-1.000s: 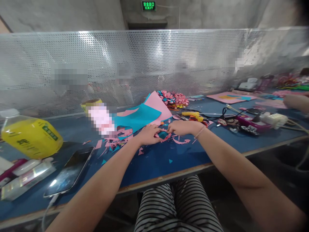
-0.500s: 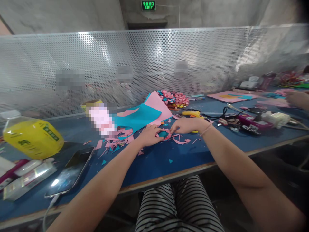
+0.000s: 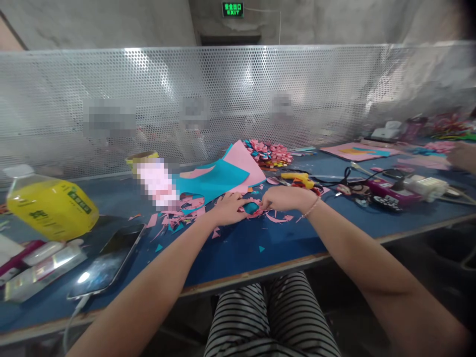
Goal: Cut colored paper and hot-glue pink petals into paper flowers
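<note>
Between my hands, low over the blue table, is a round paper piece with a teal middle and a fringed pink edge, much like a paper flower. My left hand grips its left side, thumb and fingers closed on the rim. At its right side, the fingers of my right hand are pinched together on the pink fringe; the fingertips are partly hidden. Pink and teal paper scraps lie left of my left hand. Just behind are large teal paper sheets and a pink sheet.
Finished-looking pink paper flowers are heaped by the perforated screen. A yellow-handled tool, cables and a purple box lie right. A yellow-labelled bottle and a charging phone stand left. Another person's hand shows far right.
My right hand has turned slightly and its fingers have curled closer at the paper rim. My left hand keeps its hold. The view has shifted a little.
</note>
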Motion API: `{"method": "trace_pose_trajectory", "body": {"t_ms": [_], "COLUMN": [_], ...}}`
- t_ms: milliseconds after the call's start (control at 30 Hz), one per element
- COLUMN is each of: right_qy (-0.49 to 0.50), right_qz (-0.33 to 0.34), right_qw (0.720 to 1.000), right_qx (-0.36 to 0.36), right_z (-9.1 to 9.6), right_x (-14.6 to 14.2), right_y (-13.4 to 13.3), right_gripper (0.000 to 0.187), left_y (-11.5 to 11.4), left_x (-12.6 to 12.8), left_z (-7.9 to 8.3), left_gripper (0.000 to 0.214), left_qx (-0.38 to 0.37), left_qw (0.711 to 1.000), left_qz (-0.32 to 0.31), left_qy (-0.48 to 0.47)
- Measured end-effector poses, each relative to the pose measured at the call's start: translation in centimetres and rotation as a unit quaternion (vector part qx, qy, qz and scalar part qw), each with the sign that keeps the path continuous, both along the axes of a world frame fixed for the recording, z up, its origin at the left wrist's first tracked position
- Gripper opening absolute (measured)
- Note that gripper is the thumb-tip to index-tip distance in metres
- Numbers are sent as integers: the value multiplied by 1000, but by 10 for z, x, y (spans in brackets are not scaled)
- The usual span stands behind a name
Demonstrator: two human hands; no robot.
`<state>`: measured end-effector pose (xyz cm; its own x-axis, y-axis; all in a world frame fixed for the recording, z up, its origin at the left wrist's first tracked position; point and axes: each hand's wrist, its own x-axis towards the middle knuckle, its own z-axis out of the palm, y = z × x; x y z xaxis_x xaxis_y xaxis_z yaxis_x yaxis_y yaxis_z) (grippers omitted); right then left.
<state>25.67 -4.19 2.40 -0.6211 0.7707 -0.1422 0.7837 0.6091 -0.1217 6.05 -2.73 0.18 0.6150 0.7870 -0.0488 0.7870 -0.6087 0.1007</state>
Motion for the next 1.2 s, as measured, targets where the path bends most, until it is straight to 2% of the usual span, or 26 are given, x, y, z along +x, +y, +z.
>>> {"method": "trace_pose_trajectory", "body": {"t_ms": [133, 267, 367, 433, 500, 633, 867, 1000, 1100, 1200], "right_qy": [-14, -3, 35, 72, 87, 85, 133, 244, 344, 412], "right_qz": [1, 6, -39, -91, -124, -148, -178, -169, -135, -132], "right_qw": [999, 997, 990, 981, 978, 982, 972, 947, 919, 888], "right_qx": [31, 76, 131, 158, 144, 87, 84, 120, 138, 158], "right_z": [0, -3, -8, -14, -20, -30, -28, -23, -18, -16], "right_x": [-2, -5, -8, -10, -11, -11, -14, -12, -9, -8], "right_y": [-2, 2, 11, 18, 25, 34, 34, 34, 35, 35], "right_gripper": [26, 27, 28, 28, 29, 24, 14, 15, 18, 21], "left_y": [3, 9, 13, 16, 18, 18, 16, 17, 17, 15], "left_x": [1, 0, -3, -5, -8, -9, -5, -3, -3, -3], "left_z": [-2, -5, -7, -8, -9, -12, -15, -13, -10, -7], "left_gripper": [49, 48, 53, 54, 48, 29, 20, 33, 42, 36], "left_qx": [6, 7, -18, -35, -39, -37, -13, 14, -64, -159], "left_qw": [1000, 999, 993, 982, 971, 962, 950, 915, 866, 808], "left_qz": [-12, -22, -23, 6, 53, 135, 132, 170, 167, 132], "left_qy": [-8, -33, -116, -186, -231, -236, -283, -364, -467, -552]}}
